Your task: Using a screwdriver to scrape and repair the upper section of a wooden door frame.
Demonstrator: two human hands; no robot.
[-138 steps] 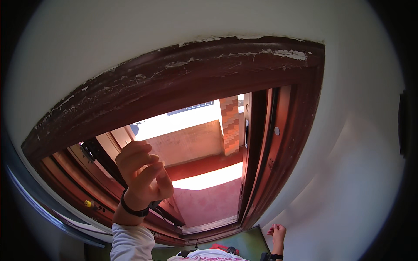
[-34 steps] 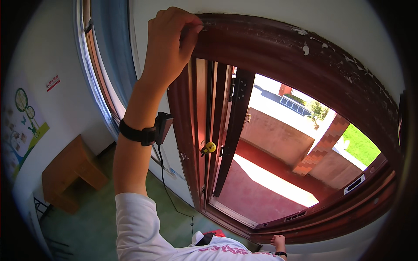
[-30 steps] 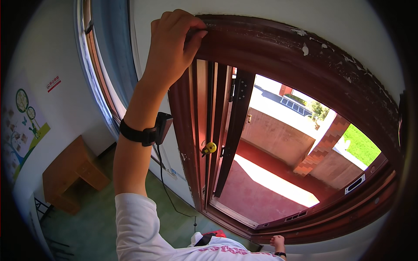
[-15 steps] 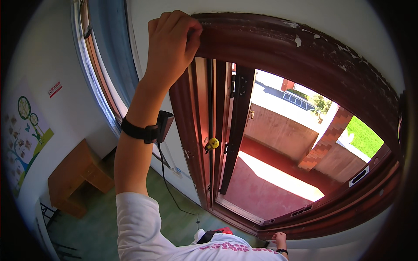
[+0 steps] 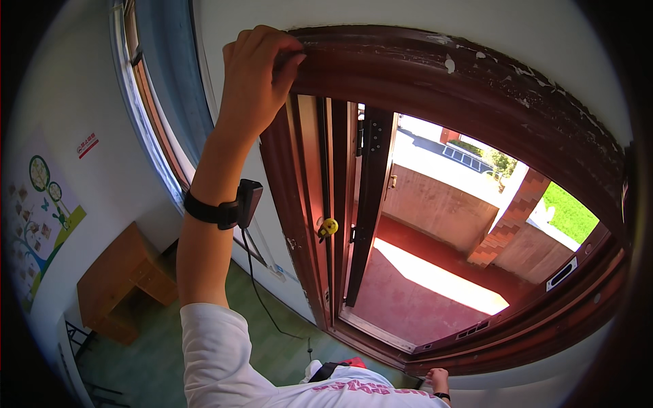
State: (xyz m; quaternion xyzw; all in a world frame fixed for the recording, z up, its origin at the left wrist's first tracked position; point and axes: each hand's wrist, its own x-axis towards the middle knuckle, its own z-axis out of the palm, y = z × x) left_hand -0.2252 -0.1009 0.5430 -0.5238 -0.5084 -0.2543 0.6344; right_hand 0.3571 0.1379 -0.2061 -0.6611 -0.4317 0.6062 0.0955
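Note:
My left hand (image 5: 257, 71) is raised to the upper left corner of a dark red-brown door frame (image 5: 408, 61). Its fingers curl against the frame's edge, thumb toward the frame; whatever they may grip is hidden. A black strap with a small box (image 5: 248, 202) and a hanging cable circles that forearm. Low on the right, my right hand (image 5: 438, 378) is a loose fist beside the lower part of the frame, with nothing showing in it. On the left jamb sits a small round yellow thing (image 5: 328, 227) with dark marks.
Past the open door (image 5: 371, 204) lie a red floor in sun, a low wall (image 5: 435, 197) and grass. A wooden desk (image 5: 129, 282) stands at left on green floor. Blue curtains (image 5: 166, 75) hang by the window. The frame's top has chipped paint.
The view has shifted slightly, and my left hand appears a little further left and lower, still at the frame's corner. Its thumb lies a bit looser. My right hand has barely moved.

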